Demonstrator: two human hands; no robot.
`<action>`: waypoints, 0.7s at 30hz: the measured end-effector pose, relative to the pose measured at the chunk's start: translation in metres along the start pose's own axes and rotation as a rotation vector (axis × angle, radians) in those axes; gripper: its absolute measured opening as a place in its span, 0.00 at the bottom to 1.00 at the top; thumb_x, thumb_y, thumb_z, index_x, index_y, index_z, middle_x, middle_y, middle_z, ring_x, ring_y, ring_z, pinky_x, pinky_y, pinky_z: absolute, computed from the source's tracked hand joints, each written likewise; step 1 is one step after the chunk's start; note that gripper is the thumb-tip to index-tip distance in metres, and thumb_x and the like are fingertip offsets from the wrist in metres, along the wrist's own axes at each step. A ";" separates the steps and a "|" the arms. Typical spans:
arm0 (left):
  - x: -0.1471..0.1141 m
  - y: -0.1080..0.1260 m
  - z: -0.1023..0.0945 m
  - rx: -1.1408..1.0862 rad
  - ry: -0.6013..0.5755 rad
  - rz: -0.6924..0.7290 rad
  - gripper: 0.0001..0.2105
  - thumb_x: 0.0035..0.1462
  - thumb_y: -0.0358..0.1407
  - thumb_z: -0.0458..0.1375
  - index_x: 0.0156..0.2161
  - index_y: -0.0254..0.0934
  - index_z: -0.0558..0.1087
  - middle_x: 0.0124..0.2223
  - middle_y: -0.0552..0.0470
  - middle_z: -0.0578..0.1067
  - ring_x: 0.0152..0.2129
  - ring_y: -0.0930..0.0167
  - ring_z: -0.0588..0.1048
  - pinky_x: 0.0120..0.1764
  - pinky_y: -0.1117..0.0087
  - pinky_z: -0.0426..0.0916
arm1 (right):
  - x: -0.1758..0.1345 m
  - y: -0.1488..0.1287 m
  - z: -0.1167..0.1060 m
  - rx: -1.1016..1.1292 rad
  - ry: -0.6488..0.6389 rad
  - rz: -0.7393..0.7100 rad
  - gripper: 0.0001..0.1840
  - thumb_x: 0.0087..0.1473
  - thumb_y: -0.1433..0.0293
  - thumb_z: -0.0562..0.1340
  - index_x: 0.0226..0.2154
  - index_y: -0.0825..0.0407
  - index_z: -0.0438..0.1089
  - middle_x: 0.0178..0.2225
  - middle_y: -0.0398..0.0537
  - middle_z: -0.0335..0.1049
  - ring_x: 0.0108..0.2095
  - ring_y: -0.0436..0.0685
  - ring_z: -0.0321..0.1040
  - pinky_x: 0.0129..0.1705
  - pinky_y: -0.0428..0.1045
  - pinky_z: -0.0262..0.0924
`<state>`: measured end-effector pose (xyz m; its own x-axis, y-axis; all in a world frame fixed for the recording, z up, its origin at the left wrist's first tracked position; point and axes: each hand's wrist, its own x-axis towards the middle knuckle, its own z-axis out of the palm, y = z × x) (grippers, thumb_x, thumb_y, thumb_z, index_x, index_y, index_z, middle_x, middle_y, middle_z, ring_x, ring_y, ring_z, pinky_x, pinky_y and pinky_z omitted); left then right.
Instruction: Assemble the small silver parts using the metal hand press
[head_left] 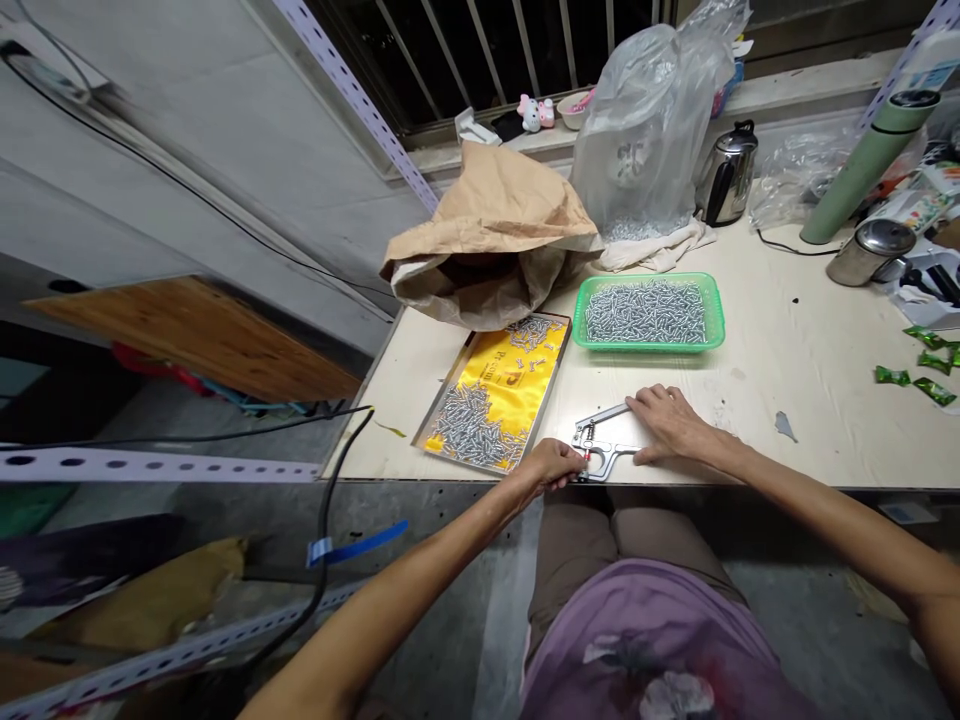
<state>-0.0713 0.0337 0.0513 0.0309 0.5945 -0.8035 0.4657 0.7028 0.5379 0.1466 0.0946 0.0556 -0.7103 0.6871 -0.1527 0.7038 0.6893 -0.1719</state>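
A silver metal hand tool with two handles and a spring (611, 456) lies at the table's front edge. My right hand (667, 425) is closed around the ends of its two spread handles, the thumb on the lower one and the fingers on the upper one. Close to the tool's head, my left hand (556, 464) has its fingertips pinched together. What they hold is too small to make out; a bit of red shows beside them. Left of the tool is a shallow tray (536, 415) lined with yellow cloth, with small metal screw-like parts in two heaps.
Behind the tool stands a green basket (648, 346) full of similar metal parts. An open brown paper bag (495, 225) overhangs the tray's far end. Farther back are a plastic bag (637, 130), a steel kettle (731, 175) and a green flask (862, 175). Green-wrapped sweets (934, 362) lie at right.
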 end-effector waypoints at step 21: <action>0.040 0.018 0.034 0.911 0.311 1.024 0.32 0.53 0.40 0.63 0.60 0.36 0.56 0.57 0.40 0.67 0.50 0.59 0.68 0.53 0.55 0.64 | -0.020 -0.005 -0.007 0.139 0.041 -0.006 0.33 0.42 0.63 0.73 0.48 0.57 0.64 0.43 0.55 0.64 0.44 0.62 0.59 0.45 0.54 0.59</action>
<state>-0.0319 0.0566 0.0205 0.5623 0.8269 -0.0080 0.7617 -0.5141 0.3944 0.1572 0.0789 0.0662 -0.7112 0.6940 -0.1118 0.6890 0.6568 -0.3064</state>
